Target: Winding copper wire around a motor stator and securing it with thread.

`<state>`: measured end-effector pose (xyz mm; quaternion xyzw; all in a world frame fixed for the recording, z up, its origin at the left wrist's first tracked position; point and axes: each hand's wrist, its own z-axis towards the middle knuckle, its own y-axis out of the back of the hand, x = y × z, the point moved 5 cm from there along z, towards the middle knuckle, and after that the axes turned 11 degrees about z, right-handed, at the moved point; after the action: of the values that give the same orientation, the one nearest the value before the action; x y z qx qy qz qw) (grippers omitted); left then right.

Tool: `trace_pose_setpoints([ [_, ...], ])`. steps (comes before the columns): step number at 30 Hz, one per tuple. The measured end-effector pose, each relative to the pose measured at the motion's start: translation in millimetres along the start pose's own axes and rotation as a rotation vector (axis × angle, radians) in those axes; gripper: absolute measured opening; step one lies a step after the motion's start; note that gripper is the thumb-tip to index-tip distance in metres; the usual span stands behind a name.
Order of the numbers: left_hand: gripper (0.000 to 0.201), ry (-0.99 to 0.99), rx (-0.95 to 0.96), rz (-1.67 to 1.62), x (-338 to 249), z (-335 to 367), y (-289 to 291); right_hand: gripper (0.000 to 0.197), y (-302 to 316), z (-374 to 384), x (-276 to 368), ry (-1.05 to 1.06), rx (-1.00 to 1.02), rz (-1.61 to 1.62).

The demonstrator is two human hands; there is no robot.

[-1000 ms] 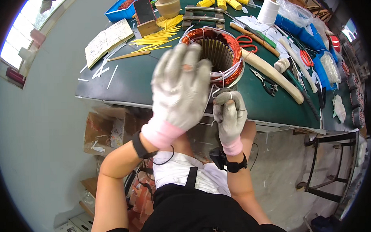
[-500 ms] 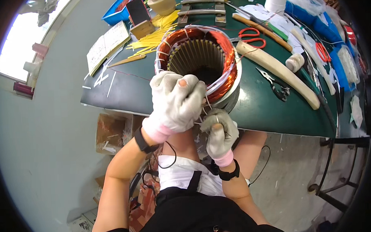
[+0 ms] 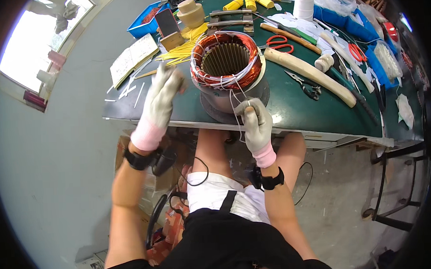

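A motor stator (image 3: 214, 97) stands upright near the front edge of the table, its ring of copper windings (image 3: 254, 62) bound with white cord. Loose ends of the white lacing cord (image 3: 232, 101) hang down the stator's near side. My right hand (image 3: 257, 126), in a grey-white glove, pinches this cord just in front of the stator. My left hand (image 3: 161, 96), gloved the same way, is raised to the left of the stator and apart from it. Motion smears its fingers, so their state and anything in them are unclear.
Right of the stator lie red-handled scissors (image 3: 280, 44), a wooden mallet-like bar (image 3: 313, 74) and pliers (image 3: 305, 86). An open notebook (image 3: 134, 60) and yellow strips (image 3: 186, 46) are at the left. A white thread spool (image 3: 304, 4) stands behind; a black metal stand (image 3: 399, 175) is at the right.
My left hand has come off the stator's near rim and swung left. My right hand stays on the cord, slightly higher in view. More of the stator's front now shows.
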<state>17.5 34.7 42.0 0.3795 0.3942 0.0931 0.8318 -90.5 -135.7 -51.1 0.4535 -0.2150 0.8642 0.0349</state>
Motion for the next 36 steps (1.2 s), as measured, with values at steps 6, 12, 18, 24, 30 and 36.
trace_pose_setpoints([
  [6,0.021,-0.057,-0.422,0.379,-25.0,-20.6,38.6,0.026,-9.4,-5.1,-5.1,-0.039,-0.007,0.057],
  [12,0.03,-0.681,-0.787,0.981,-140.8,-14.7,7.4,0.026,-16.9,-8.8,-1.0,-0.101,-0.031,0.141],
  [18,0.048,-0.747,-0.568,0.858,-100.4,16.9,-9.4,0.024,-23.6,-5.1,-14.2,-0.078,-0.057,0.207],
  [24,0.018,-0.457,0.105,0.576,-68.2,27.2,-45.1,0.023,-16.3,-6.4,-0.4,-0.028,-0.039,0.177],
  [30,0.025,-0.294,0.358,0.477,-63.9,34.9,-47.6,0.019,-10.5,0.7,3.7,0.024,0.084,0.061],
  [36,0.024,-0.433,0.252,0.476,-59.6,33.0,-45.0,0.033,97.9,-89.5,75.7,-0.001,0.212,-0.597],
])
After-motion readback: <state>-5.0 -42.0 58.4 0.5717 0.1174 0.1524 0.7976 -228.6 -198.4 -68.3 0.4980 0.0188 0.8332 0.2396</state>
